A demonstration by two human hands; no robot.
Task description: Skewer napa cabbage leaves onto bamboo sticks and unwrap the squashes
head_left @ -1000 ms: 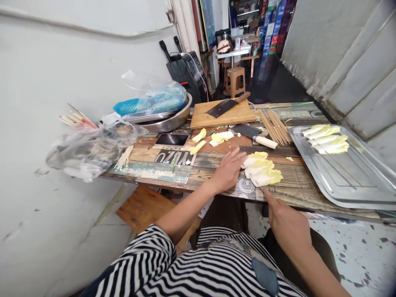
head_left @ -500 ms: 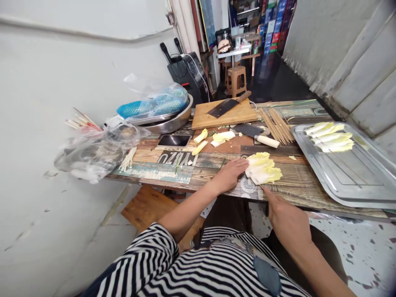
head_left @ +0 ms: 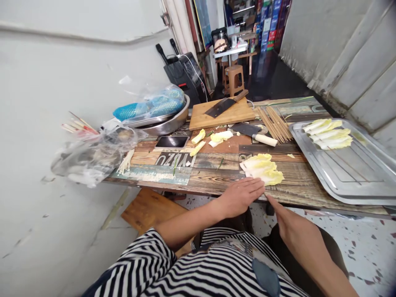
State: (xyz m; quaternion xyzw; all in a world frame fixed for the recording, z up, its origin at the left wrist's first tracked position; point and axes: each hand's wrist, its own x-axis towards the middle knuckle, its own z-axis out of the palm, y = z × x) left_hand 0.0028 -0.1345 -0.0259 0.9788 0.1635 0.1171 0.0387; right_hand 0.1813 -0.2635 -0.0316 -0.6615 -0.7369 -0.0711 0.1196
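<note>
Evidently the pale cabbage leaves [head_left: 262,170] lay overlapping in a row on the surface [head_left: 210,177]. At their near side rested the left hand [head_left: 241,197], its fingers straight and close together, grasping nothing visible and seemingly touching the nearest leaf. To the near right of the leaves, the right hand [head_left: 297,229] pointed its index finger toward them, the rest largely hidden; whether they held something thin could not be told. Beyond the leaves lay a pale-handled knife [head_left: 266,140] and, farther off, wooden sticks [head_left: 274,123]. Right of them was a metal tray [head_left: 346,181]. Too hard a press could have split the tender leaves, a sideways push could have spread the row, and anything sharp in the right hand could have pricked the left.
</note>
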